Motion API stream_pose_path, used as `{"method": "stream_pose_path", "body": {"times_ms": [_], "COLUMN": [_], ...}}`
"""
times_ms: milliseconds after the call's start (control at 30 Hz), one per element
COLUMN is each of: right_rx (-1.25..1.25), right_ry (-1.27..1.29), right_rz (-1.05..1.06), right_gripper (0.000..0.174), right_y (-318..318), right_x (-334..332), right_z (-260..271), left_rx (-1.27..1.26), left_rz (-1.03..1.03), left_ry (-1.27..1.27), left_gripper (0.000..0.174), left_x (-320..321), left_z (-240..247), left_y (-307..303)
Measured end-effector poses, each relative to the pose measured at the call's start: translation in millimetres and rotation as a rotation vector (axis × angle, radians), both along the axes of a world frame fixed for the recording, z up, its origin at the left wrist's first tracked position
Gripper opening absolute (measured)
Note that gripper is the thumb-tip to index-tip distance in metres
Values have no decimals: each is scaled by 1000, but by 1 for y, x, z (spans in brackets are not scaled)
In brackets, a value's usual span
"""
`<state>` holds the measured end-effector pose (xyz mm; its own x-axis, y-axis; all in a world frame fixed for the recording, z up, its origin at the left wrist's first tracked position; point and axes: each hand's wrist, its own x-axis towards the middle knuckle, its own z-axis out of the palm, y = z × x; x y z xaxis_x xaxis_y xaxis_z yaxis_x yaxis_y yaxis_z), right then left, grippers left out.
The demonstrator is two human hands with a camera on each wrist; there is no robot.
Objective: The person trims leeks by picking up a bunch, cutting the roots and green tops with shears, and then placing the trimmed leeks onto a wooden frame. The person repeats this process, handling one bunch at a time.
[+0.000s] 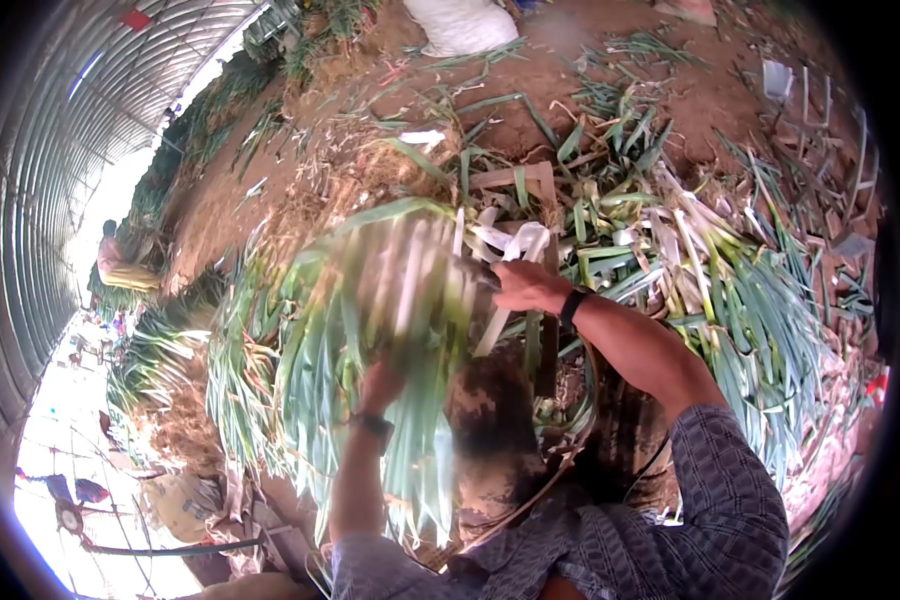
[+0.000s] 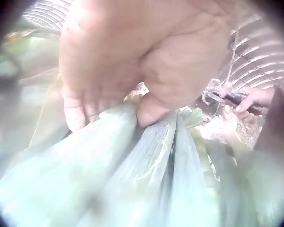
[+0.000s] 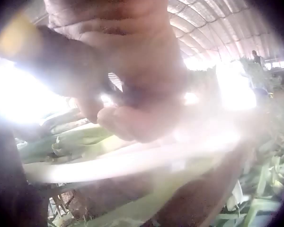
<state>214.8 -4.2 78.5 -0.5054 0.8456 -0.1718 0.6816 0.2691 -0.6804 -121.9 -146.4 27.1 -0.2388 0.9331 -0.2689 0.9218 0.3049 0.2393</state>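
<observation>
My left hand (image 1: 380, 385) grips leeks (image 1: 410, 280) by their green leaves, with the white stems pointing away from me and blurred in the head view. In the left wrist view, the thumb and fingers of that hand (image 2: 146, 61) curl round broad flat leaves (image 2: 146, 165). To the right of the bunch, my right hand (image 1: 528, 287) holds a dark-handled tool (image 1: 478, 274) against the near side of the stems. Its working end is blurred. The right wrist view shows curled fingers (image 3: 132, 120) just above a pale stem (image 3: 128, 165).
More leeks (image 1: 740, 310) lie piled on the right, and another heap (image 1: 160, 370) is at the left. Trimmed leaves and roots litter the brown ground (image 1: 530, 90). A white sack (image 1: 460, 25) stands at the far side. A person (image 1: 120, 260) is in the left background.
</observation>
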Motion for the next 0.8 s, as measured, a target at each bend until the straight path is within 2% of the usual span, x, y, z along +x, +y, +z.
{"method": "stream_pose_path", "body": {"times_ms": [100,200,300,400,500,533,633,667,767,800], "right_rx": [-41,-73,-235,-104,-34,-64,-176,-179,-68,-48], "right_ry": [-15,-23,22,50,-2,1,42,78,98,167], "right_rz": [11,11,-75,-72,55,11,-19,-3,55,33], "right_gripper": [31,32,34,35,34,34,35,34,31,30], "right_y": [2,6,4,15,9,8,14,-1,-6,-11], "right_x": [-5,-10,-11,-7,-13,-11,-8,-4,-9,-9], "right_z": [-2,-3,9,-6,-14,-12,-5,28,31,35], "left_rx": [73,233,163,185,227,333,328,341,432,411], "left_rz": [-33,-161,-39,-68,-42,-211,-46,-21,-87,-39], "left_ry": [-3,-125,-112,-141,-196,-105,-164,-210,-555,-705], "left_gripper": [43,41,37,35,27,25,19,18,20,21], "left_x": [8,4,6,6,1,-17,12,21,34,31], "left_z": [8,5,3,5,-5,-31,0,9,19,17], "left_y": [-5,-9,-9,-10,-11,-10,-16,-18,-18,-19]}}
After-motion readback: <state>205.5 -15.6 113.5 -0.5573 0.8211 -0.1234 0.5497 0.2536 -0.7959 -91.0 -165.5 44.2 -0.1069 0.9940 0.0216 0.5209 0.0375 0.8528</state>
